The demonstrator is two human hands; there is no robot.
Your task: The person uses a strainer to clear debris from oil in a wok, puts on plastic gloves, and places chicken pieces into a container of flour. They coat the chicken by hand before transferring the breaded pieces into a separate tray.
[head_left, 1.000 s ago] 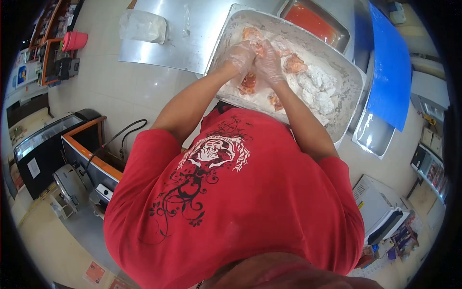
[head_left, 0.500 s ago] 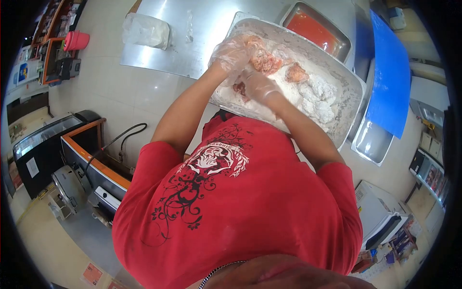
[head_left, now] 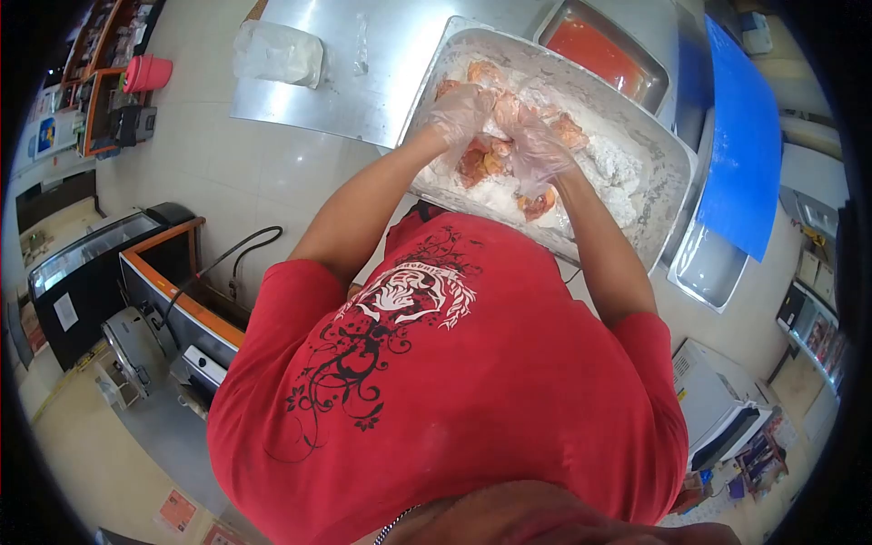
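My left hand (head_left: 459, 113), in a clear plastic glove, is over the large metal tub (head_left: 668, 186) of white flour (head_left: 481, 193), its fingers closed on a raw chicken piece (head_left: 474, 166). Beside it, my gloved right hand (head_left: 542, 150) has curled fingers meeting the left, around the same chicken; its fingertips are partly hidden. Other raw pieces lie about in the flour: one chicken piece (head_left: 538, 203) below my right hand, another chicken piece (head_left: 570, 133) to its right. Flour-coated pieces (head_left: 618, 171) are heaped on the tub's right side.
A steel tray (head_left: 663, 80) of reddish liquid stands behind the tub. A plastic bag (head_left: 280, 54) of pale contents lies on the steel table (head_left: 300, 113) at left. At right are a blue board (head_left: 740, 145) and a steel pan (head_left: 713, 268).
My hands have shifted, the right one up and rightward. Chicken pieces below the hands show more now, and one has appeared near the tub's front wall.
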